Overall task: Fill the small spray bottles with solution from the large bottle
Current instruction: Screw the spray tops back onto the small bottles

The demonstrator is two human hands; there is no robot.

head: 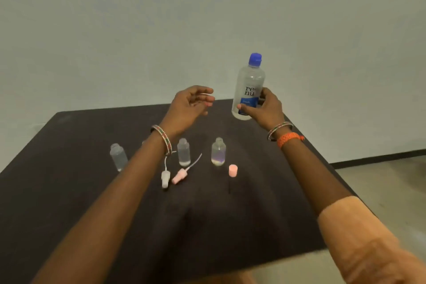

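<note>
Fingers of the right hand (265, 108) grasp the large bottle (248, 90) upright; left hand (191, 106) hovers, fingers loosely released

A dark tabletop (69, 191) holds three small clear bottles with no tops: one (118, 156) at 9 o'clock, one (183, 151) in the middle, one (218, 151) at 3 o'clock. Toward 6 o'clock lie a white sprayer top (165, 178), a pink sprayer top (179, 175) and a pink cap (232, 170).

Clear glossy plastic large bottle (249, 85); matt dark table (80, 136); smooth painted wall (115, 30)
</note>
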